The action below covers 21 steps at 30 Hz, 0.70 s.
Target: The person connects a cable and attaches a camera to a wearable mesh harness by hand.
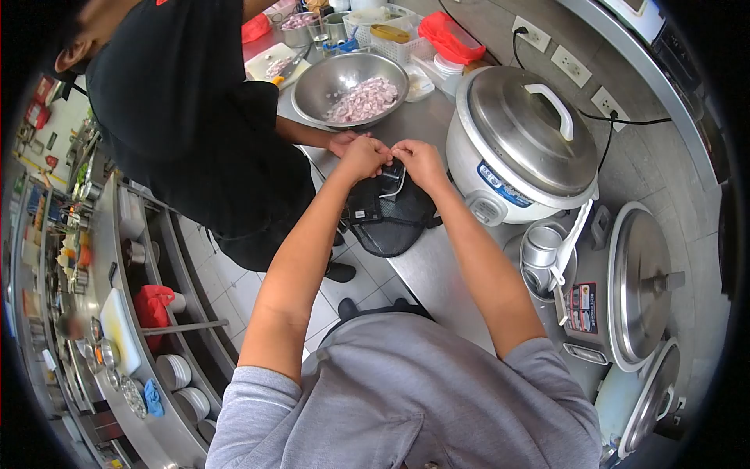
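My left hand (365, 159) and my right hand (419, 163) meet at the counter edge, fingertips pinched close together. Whatever they pinch is too small to make out. Just below them lies a black mesh bag (393, 224) with a small black device (390, 181) and a pale cable or edge on it. Beside my left hand is a co-worker's hand (341, 141), close to or touching it. Beyond the hands stands a steel bowl (310, 84) of chopped pinkish-white pieces (365, 100).
A co-worker in black (187, 109) stands at my left. Right of my hands is a large rice cooker (500, 141) with a steel lid; more cookers (644, 281) follow along the wall. A cutting board (262, 62) with a knife (291, 68) lies behind the bowl. Shelving (168, 258) stands left.
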Each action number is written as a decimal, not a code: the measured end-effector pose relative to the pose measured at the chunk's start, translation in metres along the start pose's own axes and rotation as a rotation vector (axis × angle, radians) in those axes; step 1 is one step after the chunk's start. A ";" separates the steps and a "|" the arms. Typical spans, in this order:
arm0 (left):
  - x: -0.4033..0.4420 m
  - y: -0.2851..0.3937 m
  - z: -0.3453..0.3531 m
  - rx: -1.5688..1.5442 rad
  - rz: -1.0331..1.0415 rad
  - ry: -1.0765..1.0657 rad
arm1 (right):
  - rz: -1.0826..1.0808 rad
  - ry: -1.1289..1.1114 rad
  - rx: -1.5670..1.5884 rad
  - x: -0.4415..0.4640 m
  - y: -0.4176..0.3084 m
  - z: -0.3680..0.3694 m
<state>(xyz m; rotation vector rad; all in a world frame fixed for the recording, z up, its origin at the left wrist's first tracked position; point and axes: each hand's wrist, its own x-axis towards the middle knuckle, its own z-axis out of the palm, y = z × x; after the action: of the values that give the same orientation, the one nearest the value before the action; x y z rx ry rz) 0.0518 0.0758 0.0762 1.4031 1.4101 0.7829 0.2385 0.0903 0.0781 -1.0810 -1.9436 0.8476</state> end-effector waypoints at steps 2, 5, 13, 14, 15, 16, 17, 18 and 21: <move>-0.001 0.001 -0.003 0.044 0.029 -0.007 | 0.008 -0.005 -0.009 -0.001 -0.004 -0.002; 0.000 -0.004 -0.005 0.072 0.064 -0.013 | 0.016 -0.015 -0.004 -0.001 -0.005 -0.002; -0.005 -0.006 -0.003 0.138 0.092 0.066 | -0.019 -0.069 0.003 0.002 -0.004 -0.005; -0.003 -0.008 -0.003 0.085 0.066 0.041 | -0.008 -0.076 0.007 0.003 -0.004 -0.004; -0.003 -0.007 -0.002 0.032 0.041 0.015 | 0.003 -0.082 0.012 0.004 -0.004 -0.004; -0.003 -0.006 -0.001 0.032 0.042 0.015 | 0.003 -0.082 0.012 0.004 -0.005 -0.005; -0.005 -0.006 0.002 0.031 0.027 0.052 | -0.009 -0.093 -0.024 0.006 -0.005 -0.005; -0.006 -0.006 0.005 0.029 0.013 0.089 | -0.021 -0.104 -0.060 0.006 -0.007 -0.006; -0.010 -0.005 0.011 0.107 0.084 0.111 | -0.018 -0.165 -0.083 0.007 -0.014 -0.012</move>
<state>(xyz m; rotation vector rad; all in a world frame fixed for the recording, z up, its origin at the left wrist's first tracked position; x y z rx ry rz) 0.0586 0.0633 0.0702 1.5292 1.5055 0.8611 0.2406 0.0932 0.0978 -1.0685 -2.1386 0.8768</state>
